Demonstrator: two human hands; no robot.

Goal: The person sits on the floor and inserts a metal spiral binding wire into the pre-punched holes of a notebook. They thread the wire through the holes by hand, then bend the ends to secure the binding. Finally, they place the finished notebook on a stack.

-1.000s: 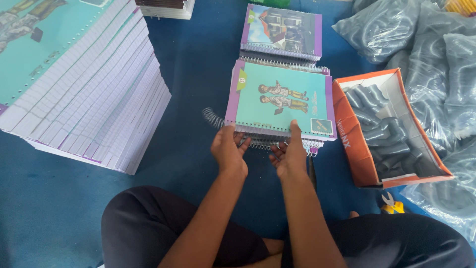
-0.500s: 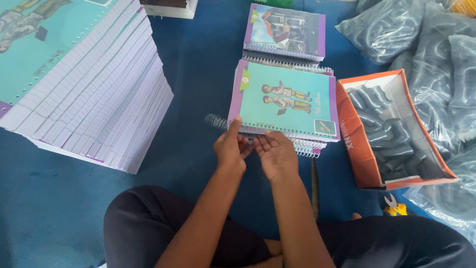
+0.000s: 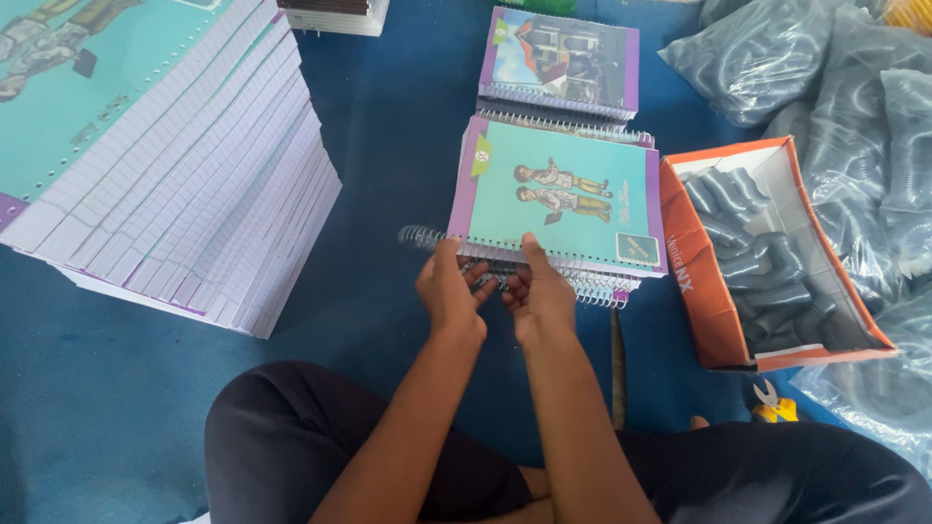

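Observation:
A teal and purple notebook (image 3: 558, 194) lies on top of a small stack of bound notebooks on the blue floor. A metal spiral coil (image 3: 419, 236) runs along its near edge and sticks out to the left. My left hand (image 3: 449, 291) and my right hand (image 3: 539, 291) sit side by side at that edge, fingers pinched on the coil. Both thumbs rest on the cover's near border.
A tall stack of unbound punched pages (image 3: 165, 165) stands at left. Another bound notebook pile (image 3: 563, 58) lies farther away. An orange box of grey coils (image 3: 777, 257) sits at right, with clear bags of coils (image 3: 845, 87) behind. Yellow-handled pliers (image 3: 772, 400) lie near my right knee.
My right hand has slid left along the notebook's edge to meet the left hand. The coil's protruding end stays at the left.

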